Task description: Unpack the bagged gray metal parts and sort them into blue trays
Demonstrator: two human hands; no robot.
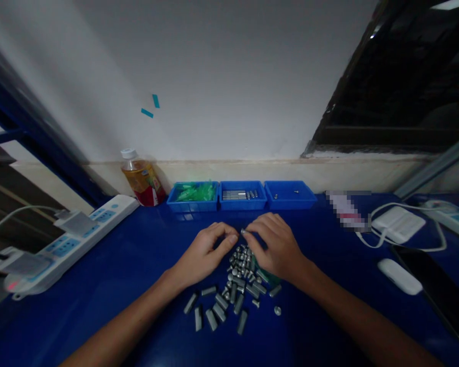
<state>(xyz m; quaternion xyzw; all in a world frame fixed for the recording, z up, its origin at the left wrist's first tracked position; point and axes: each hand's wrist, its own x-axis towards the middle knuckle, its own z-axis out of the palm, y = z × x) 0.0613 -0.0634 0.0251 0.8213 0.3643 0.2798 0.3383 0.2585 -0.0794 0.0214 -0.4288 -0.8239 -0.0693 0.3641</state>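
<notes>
My right hand [277, 244] is closed, with a small shiny metal piece [243, 232] between thumb and fingers; its kind is too small to tell. Close by on the left, the thumb and fingers of my left hand [210, 245] are pinched together, and whatever they hold is hidden. Below both hands lies a loose pile of round-headed metal screws [241, 260]. Grey metal standoffs [219, 311] are spread along the front of that pile. Something green [271, 278] shows partly under my right hand.
Behind my hands stand blue trays: one with green plastic pieces [195, 192], one with metal rods [235, 194], one with a few screws [296, 192]. A drink bottle [143, 178] and power strip [110, 209] are left; a charger [400, 224], white case [400, 276] and phone [436, 290] right.
</notes>
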